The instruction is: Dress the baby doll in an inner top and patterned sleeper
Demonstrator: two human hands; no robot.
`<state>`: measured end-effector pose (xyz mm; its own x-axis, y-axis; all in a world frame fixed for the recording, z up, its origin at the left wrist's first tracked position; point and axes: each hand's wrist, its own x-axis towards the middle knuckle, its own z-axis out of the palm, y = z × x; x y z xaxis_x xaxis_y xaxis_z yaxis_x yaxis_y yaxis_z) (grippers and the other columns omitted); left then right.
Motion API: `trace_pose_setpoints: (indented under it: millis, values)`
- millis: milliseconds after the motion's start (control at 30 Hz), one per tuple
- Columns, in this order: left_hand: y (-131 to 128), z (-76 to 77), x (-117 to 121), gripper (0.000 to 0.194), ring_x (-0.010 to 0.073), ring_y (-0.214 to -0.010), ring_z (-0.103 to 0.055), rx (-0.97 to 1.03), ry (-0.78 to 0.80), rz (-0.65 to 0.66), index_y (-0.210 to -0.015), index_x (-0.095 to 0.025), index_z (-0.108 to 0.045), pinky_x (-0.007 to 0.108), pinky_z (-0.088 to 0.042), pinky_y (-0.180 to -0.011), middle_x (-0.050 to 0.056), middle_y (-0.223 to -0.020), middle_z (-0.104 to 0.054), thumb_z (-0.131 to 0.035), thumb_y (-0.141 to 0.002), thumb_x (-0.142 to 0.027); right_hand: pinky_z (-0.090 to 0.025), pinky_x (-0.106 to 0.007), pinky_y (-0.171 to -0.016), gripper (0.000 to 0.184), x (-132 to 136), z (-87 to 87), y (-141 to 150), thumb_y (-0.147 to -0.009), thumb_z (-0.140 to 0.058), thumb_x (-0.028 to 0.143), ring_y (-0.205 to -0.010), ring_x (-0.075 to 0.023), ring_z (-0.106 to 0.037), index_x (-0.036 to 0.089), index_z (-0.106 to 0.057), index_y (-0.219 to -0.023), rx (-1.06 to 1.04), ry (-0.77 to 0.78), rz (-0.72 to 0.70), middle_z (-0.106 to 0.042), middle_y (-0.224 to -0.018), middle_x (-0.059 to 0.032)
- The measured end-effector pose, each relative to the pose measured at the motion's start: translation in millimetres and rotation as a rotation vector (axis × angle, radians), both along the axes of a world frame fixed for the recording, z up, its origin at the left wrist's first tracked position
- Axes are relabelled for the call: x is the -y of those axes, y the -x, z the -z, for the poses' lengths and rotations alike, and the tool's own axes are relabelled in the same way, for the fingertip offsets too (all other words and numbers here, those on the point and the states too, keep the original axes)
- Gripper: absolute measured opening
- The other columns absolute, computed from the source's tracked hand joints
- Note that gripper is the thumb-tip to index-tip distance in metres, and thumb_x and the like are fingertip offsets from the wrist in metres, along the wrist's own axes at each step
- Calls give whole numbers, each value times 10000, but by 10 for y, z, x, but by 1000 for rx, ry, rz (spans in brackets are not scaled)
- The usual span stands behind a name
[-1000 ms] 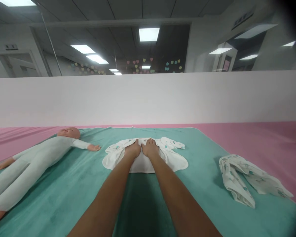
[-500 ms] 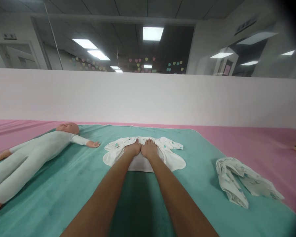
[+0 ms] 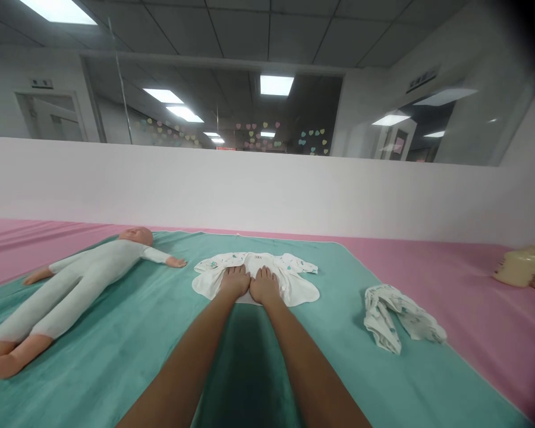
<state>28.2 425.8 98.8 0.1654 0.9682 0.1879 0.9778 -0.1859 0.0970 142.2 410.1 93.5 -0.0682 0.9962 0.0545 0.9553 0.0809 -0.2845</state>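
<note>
A white baby garment (image 3: 289,279) with small teal prints lies spread flat on a teal blanket (image 3: 116,351). My left hand (image 3: 235,280) and my right hand (image 3: 263,283) rest side by side on its lower middle, palms down, fingers stretched flat and pointing away from me. Neither hand holds anything. A baby doll (image 3: 80,279) in a pale bodysuit lies on its back to the left, one arm reaching towards the garment without touching it.
A crumpled white printed cloth (image 3: 399,318) lies on the blanket to the right. Pink sheeting (image 3: 450,297) surrounds the blanket. A low white partition (image 3: 267,190) runs behind. At the far right edge another person's hand holds a pale yellow object (image 3: 517,267).
My hands have slid towards me from the garment's collar to its lower middle, uncovering the neckline. The camera shifted, bringing the yellow object at the right into view.
</note>
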Motion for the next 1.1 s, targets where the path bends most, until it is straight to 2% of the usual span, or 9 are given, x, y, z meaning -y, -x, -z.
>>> trace_pose_setpoints:
  millis: [267, 400, 500, 567, 700, 800, 900, 1000, 1100]
  values:
    - [22, 43, 214, 551, 277, -1344, -182, 24, 54, -22, -1357, -134, -320, 494, -145, -1058, 155, -1455, -212, -232, -887, -407, -17, -462, -1088, 636, 270, -20, -43, -888, -90, 448, -1368, -232, -33, 94, -146, -1414, 9, 28, -36, -62, -1493, -100]
    - [199, 47, 281, 564, 258, -1342, -193, 33, 68, -11, -1362, -193, -312, 469, -171, -1063, 92, -1467, -214, -200, -884, -470, -14, -455, -1091, 702, 358, -14, -170, -863, -126, 548, -1369, -248, -21, 116, -153, -1416, 23, 31, -88, -59, -1495, -84]
    - [408, 29, 353, 598, 255, -1327, -230, 33, 44, -1, -1365, -156, -305, 442, -187, -1066, 110, -1450, -254, -183, -883, -488, -12, -462, -1088, 741, 436, 2, -321, -846, -129, 599, -1368, -273, -7, 128, -155, -1417, 39, 30, -108, -47, -1495, -95]
    - [540, 21, 415, 600, 239, -1328, -230, 26, 28, 29, -1361, -132, -317, 407, -165, -1084, 112, -1442, -275, -189, -887, -476, -23, -454, -1088, 751, 503, 17, -427, -844, -108, 612, -1368, -280, -6, 129, -160, -1417, 55, 19, -131, -44, -1493, -112]
    - [752, 28, 551, 608, 210, -1350, -184, 19, 30, 131, -1365, -160, -327, 365, -145, -1104, 69, -1460, -241, -201, -884, -510, -47, -419, -1096, 760, 669, 16, -610, -843, -67, 621, -1372, -260, -30, 132, -187, -1412, 74, -16, -217, -80, -1489, -118]
    - [892, 34, 651, 628, 212, -1358, -163, 48, 60, 207, -1378, -185, -307, 391, -145, -1106, 54, -1472, -199, -179, -881, -546, -42, -384, -1108, 752, 791, -40, -741, -845, -67, 623, -1377, -218, -30, 146, -185, -1414, 65, -27, -296, -91, -1490, -89]
    - [1024, 3, 749, 613, 214, -1354, -180, 93, 99, 293, -1372, -251, -319, 400, -140, -1109, 18, -1467, -220, -235, -863, -582, -63, -344, -1117, 696, 872, -102, -943, -851, -119, 623, -1377, -175, -55, 218, -172, -1415, 37, 12, -397, -93, -1492, -24]
    - [1114, -76, 825, 539, 205, -1322, -261, 156, 110, 355, -1308, -291, -421, 363, -183, -1101, -11, -1435, -308, -338, -847, -560, -125, -317, -1115, 582, 885, -116, -1214, -878, -177, 569, -1361, -149, -154, 296, -256, -1386, -12, -11, -408, -199, -1470, 34]
    - [1140, -168, 854, 432, 177, -1234, -395, 193, 92, 354, -1225, -288, -513, 296, -299, -1039, -22, -1343, -453, -395, -853, -471, -225, -303, -1083, 455, 862, -106, -1426, -897, -257, 479, -1289, -139, -317, 323, -452, -1277, -38, -133, -344, -394, -1381, 47]
